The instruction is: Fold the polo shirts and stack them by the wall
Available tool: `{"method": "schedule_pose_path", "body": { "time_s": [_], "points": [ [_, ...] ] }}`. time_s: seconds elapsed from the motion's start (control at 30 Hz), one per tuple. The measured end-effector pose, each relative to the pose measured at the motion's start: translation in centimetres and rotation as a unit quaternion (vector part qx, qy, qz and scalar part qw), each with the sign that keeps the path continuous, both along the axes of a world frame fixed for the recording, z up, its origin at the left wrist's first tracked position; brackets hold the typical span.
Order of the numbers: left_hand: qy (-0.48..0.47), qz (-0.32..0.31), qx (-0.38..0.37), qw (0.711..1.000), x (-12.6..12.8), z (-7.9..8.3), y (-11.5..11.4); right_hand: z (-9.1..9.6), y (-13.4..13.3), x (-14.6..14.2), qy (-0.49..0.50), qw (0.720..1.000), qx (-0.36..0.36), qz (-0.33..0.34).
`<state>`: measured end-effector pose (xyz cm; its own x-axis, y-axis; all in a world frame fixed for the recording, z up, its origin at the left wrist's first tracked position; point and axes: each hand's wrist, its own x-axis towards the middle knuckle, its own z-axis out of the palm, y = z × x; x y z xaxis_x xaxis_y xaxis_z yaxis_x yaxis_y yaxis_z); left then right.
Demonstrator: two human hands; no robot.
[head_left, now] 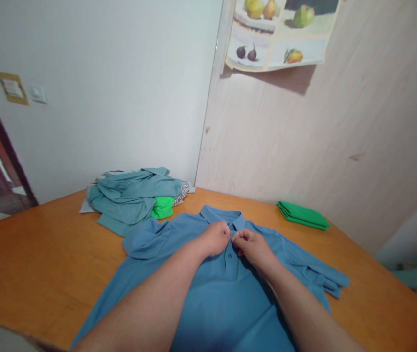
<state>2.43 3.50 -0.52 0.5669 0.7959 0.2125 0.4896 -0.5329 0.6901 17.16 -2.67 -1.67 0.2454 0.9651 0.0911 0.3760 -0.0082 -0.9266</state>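
Observation:
A blue polo shirt [226, 303] lies spread front side up, its collar pointing to the far side and its sleeves out to both sides. My left hand [216, 238] is closed on the placket just below the collar. Close beside it, my right hand [250, 246] pinches the placket's other edge, thumb against fingers. One dark button [229, 255] shows on the placket below my hands. Whatever lies right between my fingertips is too small to make out.
A heap of crumpled grey-green clothes [131, 193] with a bright green piece [163, 207] lies at the back left. A folded green garment [303, 215] rests at the back right of the wooden table [47, 259]. Walls rise behind, with a fruit poster [282, 34].

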Motion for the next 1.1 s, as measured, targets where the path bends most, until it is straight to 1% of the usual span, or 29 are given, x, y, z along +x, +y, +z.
{"method": "schedule_pose_path", "body": {
  "time_s": [0.13,0.2,0.3,0.33,0.4,0.47,0.57,0.77,0.97,1.1],
  "points": [
    [-0.027,0.000,-0.025,0.999,-0.04,0.22,-0.03,-0.46,0.14,-0.07,-0.037,0.999,0.016,-0.001],
    [-0.059,0.000,-0.078,0.995,0.00,0.31,-0.08,-0.51,0.12,-0.19,-0.052,0.998,0.030,-0.002],
    [-0.127,0.016,-0.188,0.974,0.17,0.34,-0.25,-0.31,-0.01,-0.41,-0.080,0.996,0.046,-0.003],
    [-0.147,0.028,-0.212,0.966,0.25,0.31,-0.30,-0.22,-0.06,-0.47,-0.091,0.995,0.050,-0.002],
    [-0.173,0.052,-0.237,0.954,0.41,0.21,-0.36,-0.09,-0.14,-0.58,-0.111,0.992,0.054,0.001],
    [-0.184,0.072,-0.243,0.950,0.55,0.10,-0.36,-0.07,-0.18,-0.65,-0.124,0.991,0.055,0.007],
    [-0.183,0.086,-0.237,0.950,0.65,0.02,-0.32,-0.22,-0.17,-0.71,-0.127,0.990,0.054,0.023],
    [-0.187,0.115,-0.230,0.948,0.68,0.05,-0.36,-0.54,-0.10,-0.81,-0.089,0.994,0.051,0.035],
    [-0.196,0.129,-0.226,0.945,0.78,0.19,-0.47,-0.29,-0.20,-0.79,-0.056,0.997,0.031,0.035],
    [-0.210,0.123,-0.231,0.942,0.76,0.04,-0.61,-0.33,-0.11,-0.70,-0.038,0.999,0.014,0.029]
  ]
}}
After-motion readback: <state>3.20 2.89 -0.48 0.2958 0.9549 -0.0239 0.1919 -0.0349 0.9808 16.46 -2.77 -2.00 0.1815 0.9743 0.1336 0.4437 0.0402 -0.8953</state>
